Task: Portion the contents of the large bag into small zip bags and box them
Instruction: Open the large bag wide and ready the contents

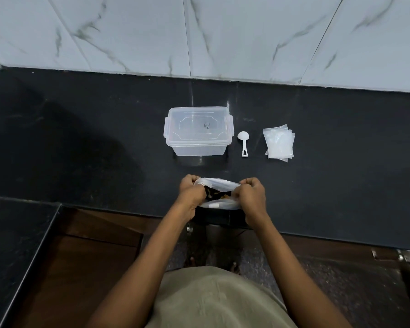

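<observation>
The large clear bag (219,183) stands at the counter's front edge with dark brown contents showing through its mouth. My left hand (191,191) grips the left side of the bag's rim and my right hand (251,194) grips the right side, holding the mouth apart. Behind the bag sits a clear plastic box (198,131) with its lid on. To the right of the box lies a white scoop (243,142), and further right a stack of small clear zip bags (279,144).
The black stone counter (92,138) runs along a white marble-tiled wall (199,31). A lower black counter section (12,245) juts out at the left. Wooden cabinet fronts (85,256) and a speckled floor lie below the edge.
</observation>
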Motion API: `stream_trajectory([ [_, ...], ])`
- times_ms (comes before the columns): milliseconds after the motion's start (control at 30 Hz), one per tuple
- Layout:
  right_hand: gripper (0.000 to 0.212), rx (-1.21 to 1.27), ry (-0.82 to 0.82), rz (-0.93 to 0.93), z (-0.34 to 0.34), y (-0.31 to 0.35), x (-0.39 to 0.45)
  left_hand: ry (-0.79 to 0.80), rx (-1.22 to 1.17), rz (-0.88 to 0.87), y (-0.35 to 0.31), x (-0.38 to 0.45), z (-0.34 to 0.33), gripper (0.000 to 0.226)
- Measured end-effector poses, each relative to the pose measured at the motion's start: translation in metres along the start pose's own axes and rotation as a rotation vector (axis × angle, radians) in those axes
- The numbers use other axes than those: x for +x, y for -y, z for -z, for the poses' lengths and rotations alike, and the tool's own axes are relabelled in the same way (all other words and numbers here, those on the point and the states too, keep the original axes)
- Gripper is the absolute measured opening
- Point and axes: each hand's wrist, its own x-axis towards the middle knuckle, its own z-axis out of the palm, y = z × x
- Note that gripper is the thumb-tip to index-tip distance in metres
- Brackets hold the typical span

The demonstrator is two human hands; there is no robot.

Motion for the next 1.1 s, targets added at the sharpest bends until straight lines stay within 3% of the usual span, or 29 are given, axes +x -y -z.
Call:
stream_trajectory([
  [167, 0.018, -0.094, -0.034, 0.017, 0.009, -0.005, 0.004, -0.029, 0.031, 0.009, -0.002, 0.004, 0.001, 0.045],
  [367, 0.035, -0.597, -0.067, 0.442, 0.014, 0.000, -0.001, 0.085, 0.248, -0.172, 0.001, 0.001, -0.009, 0.024],
  [533, 0.030, -0.619, -0.135, 0.534, 0.020, 0.001, 0.003, -0.161, 0.556, -0.474, 0.008, 0.000, -0.013, 0.029],
  [733, 0.027, -0.662, -0.024, 0.890, 0.030, -0.007, 0.011, -0.207, 0.683, -0.613, 0.006, -0.001, -0.010, 0.030],
  [900, 0.022, -0.755, 0.094, 0.879, 0.040, -0.007, 0.027, -0.095, 0.732, -0.608, 0.003, 0.004, -0.015, 0.042],
  [1100, 0.051, -0.841, 0.192, 0.763, 0.053, 0.002, 0.028, -0.013, 0.834, -0.578, 0.005, -0.003, -0.025, 0.051],
])
